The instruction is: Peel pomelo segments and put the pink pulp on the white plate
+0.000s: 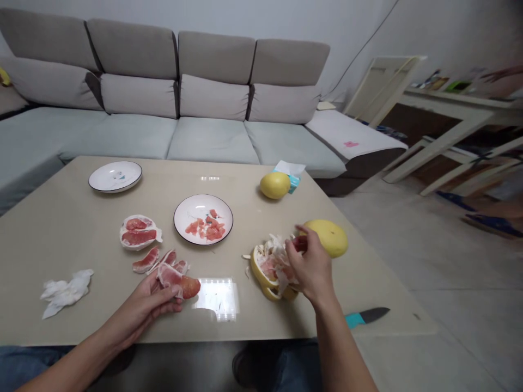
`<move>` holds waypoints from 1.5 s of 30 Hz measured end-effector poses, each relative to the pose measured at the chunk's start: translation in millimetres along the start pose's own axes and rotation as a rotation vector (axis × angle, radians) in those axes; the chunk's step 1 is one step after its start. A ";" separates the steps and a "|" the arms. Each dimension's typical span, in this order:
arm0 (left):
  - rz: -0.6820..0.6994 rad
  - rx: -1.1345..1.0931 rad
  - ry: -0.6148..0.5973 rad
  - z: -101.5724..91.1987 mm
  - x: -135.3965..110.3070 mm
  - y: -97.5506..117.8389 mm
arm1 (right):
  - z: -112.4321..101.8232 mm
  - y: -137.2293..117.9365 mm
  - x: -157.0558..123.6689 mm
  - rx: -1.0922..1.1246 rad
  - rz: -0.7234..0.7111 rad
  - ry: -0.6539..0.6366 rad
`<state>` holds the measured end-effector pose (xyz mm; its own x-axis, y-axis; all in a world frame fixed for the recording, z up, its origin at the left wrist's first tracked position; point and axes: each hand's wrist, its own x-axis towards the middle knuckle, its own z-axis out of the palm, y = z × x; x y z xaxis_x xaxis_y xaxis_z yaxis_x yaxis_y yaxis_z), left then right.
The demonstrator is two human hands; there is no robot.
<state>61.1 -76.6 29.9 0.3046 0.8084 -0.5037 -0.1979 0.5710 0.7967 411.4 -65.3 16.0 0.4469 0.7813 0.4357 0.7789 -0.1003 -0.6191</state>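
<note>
My left hand (149, 305) is closed around a partly peeled pomelo segment (188, 287); white membrane hangs from its left part, and red flesh shows at the right. Just behind it lie more red pomelo segments (146, 260). My right hand (312, 267) is over a hollowed pomelo rind (258, 269) heaped with white membrane scraps (277, 250). Its thumb and forefinger are apart, with no piece visible between them. Beyond the left hand, a white plate (196, 204) carries loose pieces of red pomelo flesh (212, 231). A larger chunk of pomelo (139, 237) sits to the left of that plate.
Two whole yellow pomelos (330, 238) (275, 185) stand on the right, one touching a blue tissue pack (294, 182). A knife (368, 316) with a turquoise handle lies near the right front edge. Crumpled tissue (69, 291) and another plate (115, 177) are on the left.
</note>
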 end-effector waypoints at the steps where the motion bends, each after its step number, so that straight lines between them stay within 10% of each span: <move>1: 0.006 0.004 0.003 0.8 -0.4 -0.1 | -0.4 0.0 0.8 0.047 0.056 0.016; 5: 0.019 0.022 0.019 5.6 -2.4 -2.9 | 1.2 -14.1 -3.8 0.181 0.133 0.028; 10: 0.054 0.049 -0.019 9.0 0.2 -12.2 | 16.7 -70.9 -44.9 0.505 0.005 -0.622; 14: 0.123 0.120 -0.029 7.8 6.2 -19.0 | 32.2 -103.2 -81.1 0.714 0.029 -0.826; 45: 0.206 -0.076 0.047 9.7 6.6 -27.4 | 45.8 -111.3 -103.1 0.972 0.319 -0.895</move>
<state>77.6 -88.3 8.0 0.2069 0.9138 -0.3495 -0.3220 0.4009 0.8577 258.4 -106.5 10.1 -0.1779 0.9723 -0.1516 -0.0927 -0.1699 -0.9811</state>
